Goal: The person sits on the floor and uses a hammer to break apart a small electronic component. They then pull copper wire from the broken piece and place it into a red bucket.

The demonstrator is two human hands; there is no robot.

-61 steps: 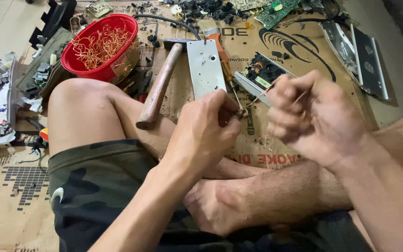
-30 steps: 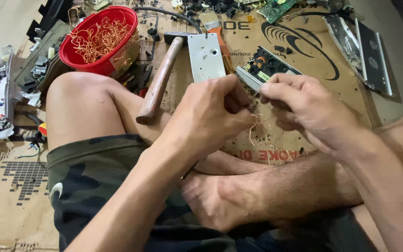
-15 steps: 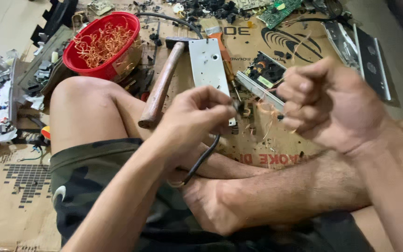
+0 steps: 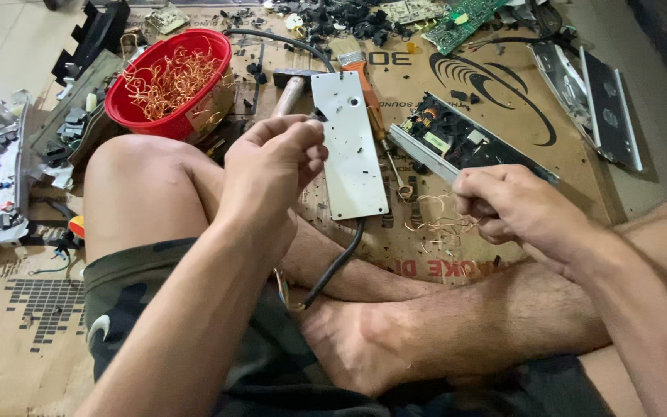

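Now a thin, bendy black cable (image 4: 339,262) is pinched in the left hand (image 4: 272,174), while light copper wire (image 4: 441,224) is pinched by the right hand (image 4: 515,208).

Flattened cardboard (image 4: 642,193) on floor, red bowl (image 4: 165,116), metal plate (image 4: 349,154), circuit boards (image 4: 465,15)

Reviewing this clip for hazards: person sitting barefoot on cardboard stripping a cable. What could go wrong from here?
1. Bare foot and legs lie beside loose copper strands on the cardboard; the wire ends could prick skin.
2. Left hand holds the black cable, right hand pinches fine strands, both ungloved; cuts seem possible.
3. The screwdriver and hammer lie close to the knee; a leg shift might hit them.
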